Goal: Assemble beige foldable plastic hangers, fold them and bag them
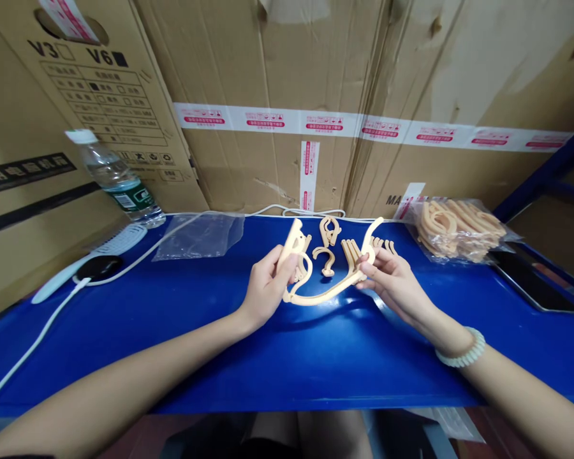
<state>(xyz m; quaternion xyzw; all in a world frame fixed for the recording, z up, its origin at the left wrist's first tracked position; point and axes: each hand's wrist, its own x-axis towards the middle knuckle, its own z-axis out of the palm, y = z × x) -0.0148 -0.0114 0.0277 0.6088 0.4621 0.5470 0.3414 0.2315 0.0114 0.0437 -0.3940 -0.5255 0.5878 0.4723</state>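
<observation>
A cream plastic folding hanger (323, 298) is held up between both hands above the blue table (249, 370). Its left arm and curved hook part are pinched in my left hand (264, 288), thumb towards me. Around the other arm, close to its joint, the fingers of my right hand (396, 280) are closed. Behind the hanger lie a loose hook (326, 260) and a small folded piece (330, 229) of the same plastic. Several straight arm pieces (349, 252) sit near my right fingers, partly hidden by them.
A clear bag of cream hanger parts (459, 229) lies at the back right, beside a dark phone (536, 280). On the left are a water bottle (119, 182), a hairbrush (95, 255), a black puck with a cable (99, 268) and a flat plastic bag (198, 236). Cardboard boxes (268, 70) wall the back.
</observation>
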